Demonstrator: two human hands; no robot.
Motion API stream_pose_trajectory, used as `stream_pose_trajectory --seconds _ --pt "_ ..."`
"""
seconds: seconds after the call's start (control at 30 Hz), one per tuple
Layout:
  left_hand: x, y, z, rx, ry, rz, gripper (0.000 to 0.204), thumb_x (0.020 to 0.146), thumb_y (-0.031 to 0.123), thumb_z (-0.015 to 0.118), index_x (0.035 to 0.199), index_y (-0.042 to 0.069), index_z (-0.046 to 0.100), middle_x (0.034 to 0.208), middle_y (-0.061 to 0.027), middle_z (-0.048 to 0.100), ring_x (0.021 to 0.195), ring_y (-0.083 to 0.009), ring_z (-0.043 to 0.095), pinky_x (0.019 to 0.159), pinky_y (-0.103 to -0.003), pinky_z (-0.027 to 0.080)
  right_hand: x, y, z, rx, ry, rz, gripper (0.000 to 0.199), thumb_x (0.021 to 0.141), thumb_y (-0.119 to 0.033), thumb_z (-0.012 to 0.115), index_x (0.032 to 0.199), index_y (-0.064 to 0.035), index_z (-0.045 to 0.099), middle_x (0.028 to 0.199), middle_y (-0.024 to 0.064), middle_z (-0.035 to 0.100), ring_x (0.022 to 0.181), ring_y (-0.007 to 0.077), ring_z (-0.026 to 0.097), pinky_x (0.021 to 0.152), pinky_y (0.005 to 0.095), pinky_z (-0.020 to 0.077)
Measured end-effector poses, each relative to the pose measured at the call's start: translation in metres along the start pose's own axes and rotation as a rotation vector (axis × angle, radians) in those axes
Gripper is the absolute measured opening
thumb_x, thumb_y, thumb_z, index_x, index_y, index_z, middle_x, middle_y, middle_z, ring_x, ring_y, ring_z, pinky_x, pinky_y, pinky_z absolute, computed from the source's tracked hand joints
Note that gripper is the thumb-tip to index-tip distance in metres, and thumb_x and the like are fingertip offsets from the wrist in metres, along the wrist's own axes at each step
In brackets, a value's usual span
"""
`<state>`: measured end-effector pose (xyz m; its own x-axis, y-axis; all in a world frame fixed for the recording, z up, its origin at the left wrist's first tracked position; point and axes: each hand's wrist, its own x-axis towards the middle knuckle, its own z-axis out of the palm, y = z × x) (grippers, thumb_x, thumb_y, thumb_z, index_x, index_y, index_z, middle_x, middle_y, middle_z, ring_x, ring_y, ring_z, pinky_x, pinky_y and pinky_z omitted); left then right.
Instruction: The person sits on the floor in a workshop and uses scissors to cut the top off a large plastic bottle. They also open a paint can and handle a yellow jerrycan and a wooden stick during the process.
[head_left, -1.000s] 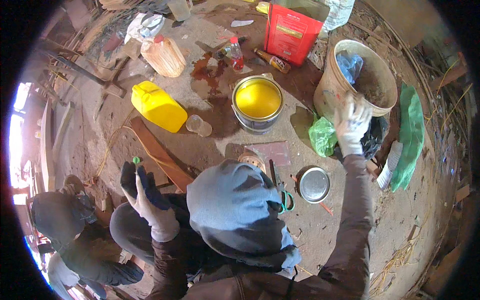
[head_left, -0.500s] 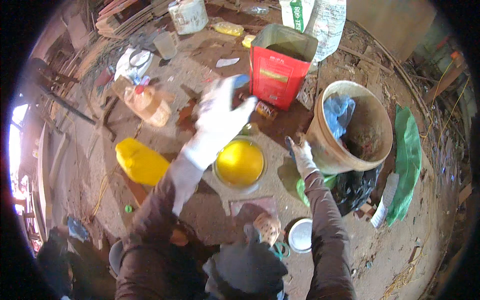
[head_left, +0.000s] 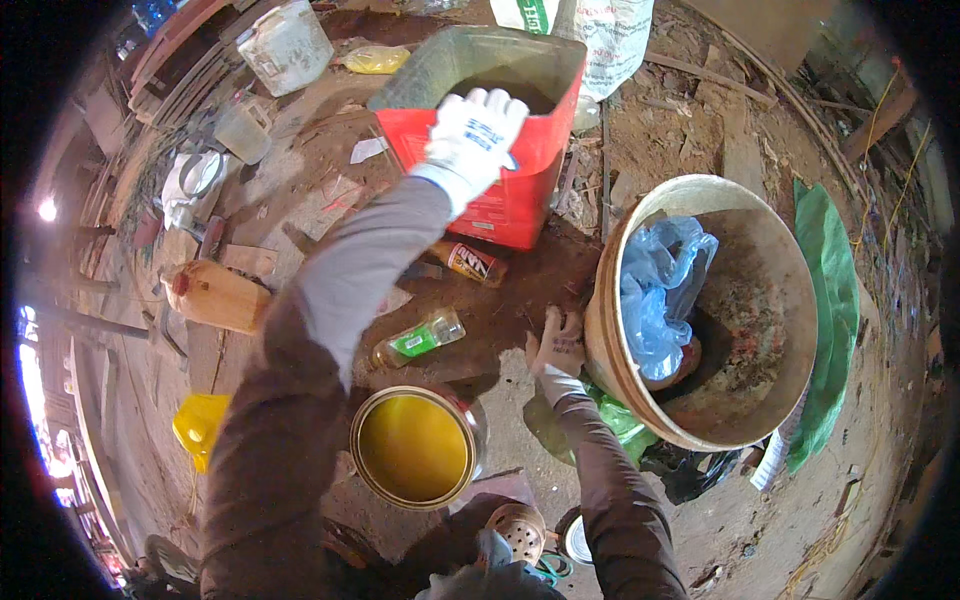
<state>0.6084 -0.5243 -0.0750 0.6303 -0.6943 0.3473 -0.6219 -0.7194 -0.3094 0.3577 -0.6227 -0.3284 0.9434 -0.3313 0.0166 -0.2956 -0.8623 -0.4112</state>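
My left hand (head_left: 472, 140) clasps a red boxy container (head_left: 505, 200); right hand (head_left: 558, 347) beside beige round bucket (head_left: 606, 325), grip unclear to me.

Odds and ends strewn over the dirty ground (head_left: 775, 520)
On the near side of the left fingers (head_left: 496, 101) lies a brown bottle (head_left: 476, 264); left of the right fingers (head_left: 552, 322) lies a clear bottle with a green label (head_left: 422, 340). Farther left sit a translucent handled jug (head_left: 241, 132), an orange-tinted jug (head_left: 222, 296) and a partly hidden yellow jerrycan (head_left: 199, 425). Beyond the left fingers, to their left, a whitish container (head_left: 286, 48) rests just beside a yellow packet (head_left: 376, 60); to their right stands a pale printed sack (head_left: 615, 45). Well right of the right fingers lies a green sheet (head_left: 826, 310).
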Motion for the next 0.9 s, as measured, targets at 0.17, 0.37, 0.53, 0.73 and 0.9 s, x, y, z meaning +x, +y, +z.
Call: stream_pose_trajectory --seconds 0.17,0.37,0.53,0.73,0.9 --pt "0.006 -0.077 -0.003 -0.012 -0.147 0.007 0.065 0.076 0.032 0.075 0.129 0.004 0.051 0.128 -0.0145 0.056 0.125 -0.0345 0.05 0.103 -0.045 0.042 0.0 0.03 0.033 -0.135 0.178 -0.104 0.058 0.088 -0.034 0.067 0.137 -0.0071 0.051 0.141 0.0248 0.043 0.134 0.0458 0.037 0.109 0.0567 0.0369" --pt "-0.051 -0.242 0.035 0.145 0.081 0.092 0.055 0.079 0.019 0.072 0.125 -0.001 0.051 0.125 -0.0244 0.057 0.117 -0.0409 0.055 0.099 -0.047 0.047 -0.003 0.009 0.024 -0.081 0.163 -0.201 0.059 0.088 -0.035 0.063 0.138 -0.0045 0.052 0.143 0.0264 0.043 0.133 0.0476 0.04 0.111 0.0597 0.0325" --pt "-0.085 -0.193 0.016 0.035 0.048 -0.103 0.045 0.076 0.01 0.073 0.114 0.0 0.05 0.11 -0.0196 0.057 0.105 -0.0398 0.058 0.087 -0.047 0.049 -0.002 0.031 0.025 0.047 0.119 -0.102 0.06 0.087 -0.033 0.064 0.138 -0.0052 0.052 0.145 0.0286 0.043 0.136 0.0501 0.037 0.113 0.0587 0.0304" --pt "-0.123 -0.158 0.002 0.223 0.039 -0.178 0.042 0.077 0.014 0.074 0.109 0.001 0.05 0.104 -0.0143 0.055 0.094 -0.037 0.058 0.077 -0.046 0.05 -0.004 0.014 0.023 0.053 0.117 -0.165 0.059 0.087 -0.033 0.064 0.138 -0.0049 0.052 0.146 0.0285 0.042 0.136 0.0501 0.037 0.113 0.0586 0.0305" --pt "-0.066 -0.1 0.004 0.347 -0.028 -0.311 0.019 0.088 0.01 0.057 0.104 0.004 0.05 0.101 -0.0137 0.056 0.091 -0.0344 0.061 0.068 -0.045 0.054 -0.002 0.022 0.018 0.035 0.115 -0.166 0.059 0.087 -0.033 0.064 0.138 -0.0047 0.052 0.146 0.0284 0.042 0.136 0.05 0.037 0.113 0.0585 0.0306"
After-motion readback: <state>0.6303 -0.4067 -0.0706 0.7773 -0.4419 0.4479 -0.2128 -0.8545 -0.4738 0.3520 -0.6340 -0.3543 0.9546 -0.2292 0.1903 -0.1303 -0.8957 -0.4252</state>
